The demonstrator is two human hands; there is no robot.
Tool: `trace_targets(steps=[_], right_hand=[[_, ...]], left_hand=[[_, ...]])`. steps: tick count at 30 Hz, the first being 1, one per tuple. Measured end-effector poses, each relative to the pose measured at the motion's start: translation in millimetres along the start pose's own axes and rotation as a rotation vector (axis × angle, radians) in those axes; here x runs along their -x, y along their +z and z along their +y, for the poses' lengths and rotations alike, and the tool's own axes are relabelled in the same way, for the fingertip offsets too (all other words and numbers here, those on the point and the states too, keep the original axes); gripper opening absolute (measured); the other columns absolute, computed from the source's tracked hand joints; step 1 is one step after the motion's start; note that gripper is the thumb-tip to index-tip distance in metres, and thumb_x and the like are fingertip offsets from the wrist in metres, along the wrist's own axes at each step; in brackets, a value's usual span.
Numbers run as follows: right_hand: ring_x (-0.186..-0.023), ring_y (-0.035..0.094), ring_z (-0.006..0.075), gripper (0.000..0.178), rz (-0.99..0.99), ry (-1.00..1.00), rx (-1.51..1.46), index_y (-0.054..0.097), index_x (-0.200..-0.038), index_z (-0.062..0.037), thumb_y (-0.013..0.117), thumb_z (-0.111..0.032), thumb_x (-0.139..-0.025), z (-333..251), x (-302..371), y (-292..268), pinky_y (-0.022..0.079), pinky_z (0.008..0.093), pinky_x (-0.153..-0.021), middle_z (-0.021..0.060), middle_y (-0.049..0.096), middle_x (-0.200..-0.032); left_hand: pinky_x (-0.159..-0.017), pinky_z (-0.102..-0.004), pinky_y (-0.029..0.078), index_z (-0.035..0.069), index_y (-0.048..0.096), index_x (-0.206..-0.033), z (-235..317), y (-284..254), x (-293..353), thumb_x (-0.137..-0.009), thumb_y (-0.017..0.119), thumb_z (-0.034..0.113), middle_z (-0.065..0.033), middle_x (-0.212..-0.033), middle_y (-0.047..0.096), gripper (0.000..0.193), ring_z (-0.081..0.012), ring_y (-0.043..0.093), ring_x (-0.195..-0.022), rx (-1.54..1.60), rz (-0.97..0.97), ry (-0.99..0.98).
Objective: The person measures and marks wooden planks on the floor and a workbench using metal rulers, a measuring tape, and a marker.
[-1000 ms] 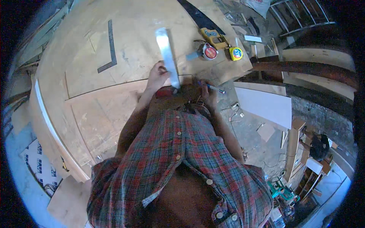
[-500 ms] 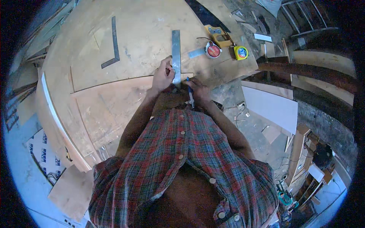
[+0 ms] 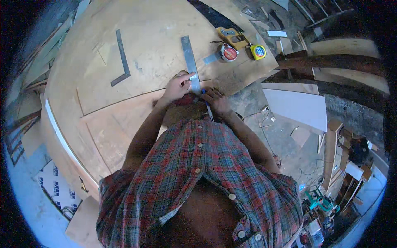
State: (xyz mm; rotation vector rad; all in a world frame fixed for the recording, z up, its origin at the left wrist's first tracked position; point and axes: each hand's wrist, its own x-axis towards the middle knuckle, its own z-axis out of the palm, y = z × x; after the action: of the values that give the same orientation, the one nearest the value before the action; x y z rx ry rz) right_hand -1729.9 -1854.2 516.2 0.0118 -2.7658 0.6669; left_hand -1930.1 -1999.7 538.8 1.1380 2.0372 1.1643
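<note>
I see the bare left hand touching a straight grey metal strip with its fingertips; whether it grips, I cannot tell. The bare right hand grasps a slim blue-and-silver pen beside the strip's near end. The strip lies on a pale wooden tabletop, left of a round yellow tape measure.

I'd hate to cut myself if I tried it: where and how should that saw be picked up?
By its yellow handle, I'd say, coming down from above on the person's side. The handle is a chunky loop lying nearest the person, while the long dark blade points away. The tape and round case crowd its near side.
</note>
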Motion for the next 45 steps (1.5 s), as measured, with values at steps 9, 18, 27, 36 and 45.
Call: trace_targets(steps=[9, 18, 27, 36, 45], right_hand=[[-0.114, 0.059, 0.0338, 0.035, -0.071, 0.119, -0.032, 0.067, -0.116, -0.0155, 0.062, -0.023, -0.082, -6, 7, -3, 0.046, 0.0463, -0.099, 0.0107, 0.063, -0.119], [-0.095, 0.065, 0.0336, 0.025, 0.118, 0.272, -0.356, 0.069, -0.107, -0.0078, 0.072, -0.018, -0.085, -10, -8, -15, 0.052, 0.0436, -0.083, 0.0134, 0.068, -0.102], [-0.065, 0.062, 0.0161, 0.03, 0.266, 0.87, -0.434, 0.07, -0.097, -0.0025, 0.052, -0.026, -0.104, -7, 10, -63, 0.048, 0.0328, -0.058, 0.0041, 0.061, -0.069], [-0.044, 0.041, 0.0075, 0.034, 0.655, 0.874, -0.964, 0.052, -0.09, -0.0101, 0.037, -0.034, -0.108, -28, 14, -104, 0.032, 0.0252, -0.04, -0.0011, 0.046, -0.059], [-0.043, 0.036, 0.0108, 0.047, 0.761, 0.998, -1.017, 0.049, -0.078, -0.0111, 0.035, -0.046, -0.106, -29, 17, -122, 0.028, 0.0268, -0.04, -0.0009, 0.04, -0.056]], left_hand=[[-0.084, -0.0373, 0.052, 0.015, 0.062, -0.132, 12, 0, 2, -0.088, 0.067, 0.024, -0.0079, -0.11, 0.062, 0.045, -0.0262, 0.064, -0.098, -0.22, -0.033, 0.093], [-0.094, -0.0385, 0.05, 0.017, 0.063, -0.131, 11, 2, 1, -0.086, 0.07, 0.028, -0.0077, -0.117, 0.06, 0.047, -0.026, 0.06, -0.112, -0.334, -0.019, 0.07], [-0.092, -0.0387, 0.052, 0.018, 0.066, -0.127, 21, 1, 4, -0.086, 0.071, 0.028, -0.0084, -0.117, 0.063, 0.042, -0.029, 0.062, -0.109, -0.353, 0.071, 0.116], [-0.084, -0.0389, 0.053, 0.019, 0.066, -0.127, 35, 0, 6, -0.088, 0.07, 0.03, -0.0087, -0.11, 0.064, 0.041, -0.0315, 0.064, -0.1, -0.302, -0.006, -0.021], [-0.085, -0.0419, 0.052, 0.019, 0.066, -0.128, 27, 5, 5, -0.089, 0.069, 0.028, -0.0105, -0.108, 0.063, 0.04, -0.0326, 0.062, -0.102, -0.338, 0.044, 0.029]])
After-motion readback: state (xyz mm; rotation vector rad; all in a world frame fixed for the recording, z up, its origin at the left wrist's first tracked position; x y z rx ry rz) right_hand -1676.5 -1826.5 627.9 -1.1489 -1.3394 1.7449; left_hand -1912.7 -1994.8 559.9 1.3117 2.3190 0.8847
